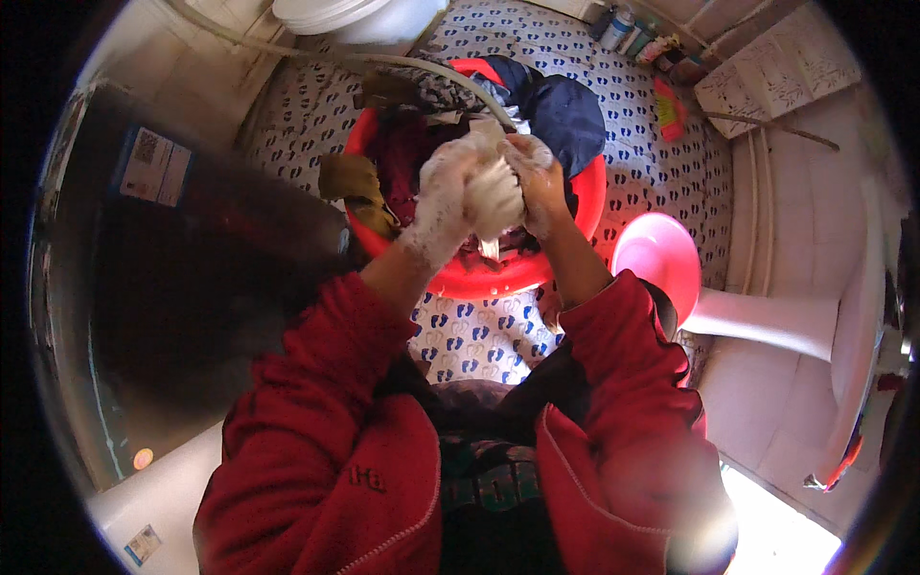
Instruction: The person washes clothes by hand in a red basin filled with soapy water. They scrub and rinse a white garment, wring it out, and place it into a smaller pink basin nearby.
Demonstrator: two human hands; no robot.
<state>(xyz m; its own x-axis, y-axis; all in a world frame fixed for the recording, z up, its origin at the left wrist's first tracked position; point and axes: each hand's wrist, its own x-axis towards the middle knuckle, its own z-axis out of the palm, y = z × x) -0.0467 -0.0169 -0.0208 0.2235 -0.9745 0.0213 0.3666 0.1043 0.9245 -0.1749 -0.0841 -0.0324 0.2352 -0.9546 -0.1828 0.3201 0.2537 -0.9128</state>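
Note:
Both hands are closed on a bunched whitish cloth above a red basin on the floor. My left hand, covered in suds, wraps the cloth's left side. Gripping its right side is my right hand, with foam over the knuckles. Under and around them, the basin is heaped with clothes: a dark navy garment hangs over the right rim, a dark maroon one lies at left, and an olive cloth drapes over the left rim. What lies directly beneath my hands is hidden.
A pale hose arches over the basin's far side. To the right stand a pink basin and a white pedestal. A dark appliance fills the left. Several bottles line the far wall; a white bucket stands far left.

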